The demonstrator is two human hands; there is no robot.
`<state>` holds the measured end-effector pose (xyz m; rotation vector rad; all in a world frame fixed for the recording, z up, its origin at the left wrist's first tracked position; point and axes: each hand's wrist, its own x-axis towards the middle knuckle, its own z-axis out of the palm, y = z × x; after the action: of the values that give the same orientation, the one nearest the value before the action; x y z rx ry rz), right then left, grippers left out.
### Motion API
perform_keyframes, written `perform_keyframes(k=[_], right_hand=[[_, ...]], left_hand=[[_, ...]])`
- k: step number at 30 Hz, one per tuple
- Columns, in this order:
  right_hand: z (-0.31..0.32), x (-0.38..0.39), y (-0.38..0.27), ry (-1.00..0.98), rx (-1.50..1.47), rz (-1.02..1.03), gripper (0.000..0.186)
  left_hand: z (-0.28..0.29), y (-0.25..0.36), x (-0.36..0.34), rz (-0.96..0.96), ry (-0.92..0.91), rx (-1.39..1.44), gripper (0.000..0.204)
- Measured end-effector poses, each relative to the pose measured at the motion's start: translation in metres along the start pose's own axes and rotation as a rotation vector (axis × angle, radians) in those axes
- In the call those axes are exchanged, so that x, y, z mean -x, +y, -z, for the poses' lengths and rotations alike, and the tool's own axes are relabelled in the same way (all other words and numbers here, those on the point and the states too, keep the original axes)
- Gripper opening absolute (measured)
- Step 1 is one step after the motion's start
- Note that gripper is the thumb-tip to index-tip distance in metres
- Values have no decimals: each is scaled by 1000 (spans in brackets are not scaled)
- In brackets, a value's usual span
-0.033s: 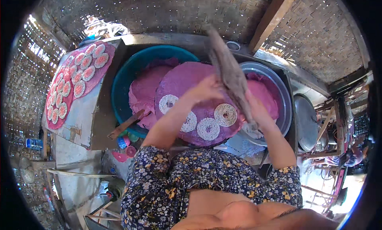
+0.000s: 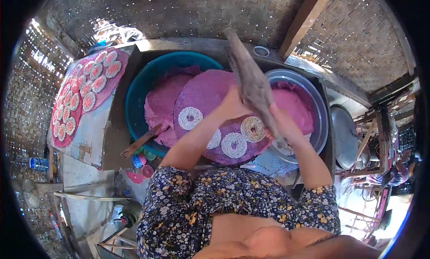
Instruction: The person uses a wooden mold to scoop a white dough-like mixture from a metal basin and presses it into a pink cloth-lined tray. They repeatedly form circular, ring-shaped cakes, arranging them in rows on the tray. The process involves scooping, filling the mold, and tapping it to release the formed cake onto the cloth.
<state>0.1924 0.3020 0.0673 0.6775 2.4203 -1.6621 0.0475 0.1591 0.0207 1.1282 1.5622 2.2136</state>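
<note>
A long weathered wooden tool (image 2: pixel 253 82), thick in the middle and tapering to a handle at each end, slants across the front of me in the air. My right hand (image 2: pixel 286 127) is closed round its nearer part. My left hand (image 2: pixel 234 103) is closed against its left side, with the fingertips hidden by the wood. Underneath is a round sheet (image 2: pixel 212 86) covered in purple cloth. White lacy rings of dough strands lie on it, among them a ring at the left (image 2: pixel 190 118), a front ring (image 2: pixel 234 145) and a yellowish ring (image 2: pixel 253 129).
A teal basin (image 2: pixel 134 95) and a metal basin (image 2: pixel 323 111) hold pink cloth beneath and beside the sheet. A wooden stick (image 2: pixel 141 141) leans over the teal rim. Pink-centred white rounds (image 2: pixel 96 71) cover a board at left. A round metal lid (image 2: pixel 344 138) stands right.
My left hand has come in against the wooden tool, its fingers no longer spread beside it. The tool's far end has shifted slightly left and nearer.
</note>
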Motion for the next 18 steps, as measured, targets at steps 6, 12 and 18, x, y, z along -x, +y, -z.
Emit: perform_keyframes(k=[6,12,18], right_hand=[[6,-3,21,126,486,295,62],[-15,37,66,255,1109,300,83],[-27,44,60,227,1205,388,87]], left_hand=[[52,-1,43,118,42,-319,40],[128,57,109,419,662,228,30],[128,92,103,-58,472,-33,27]])
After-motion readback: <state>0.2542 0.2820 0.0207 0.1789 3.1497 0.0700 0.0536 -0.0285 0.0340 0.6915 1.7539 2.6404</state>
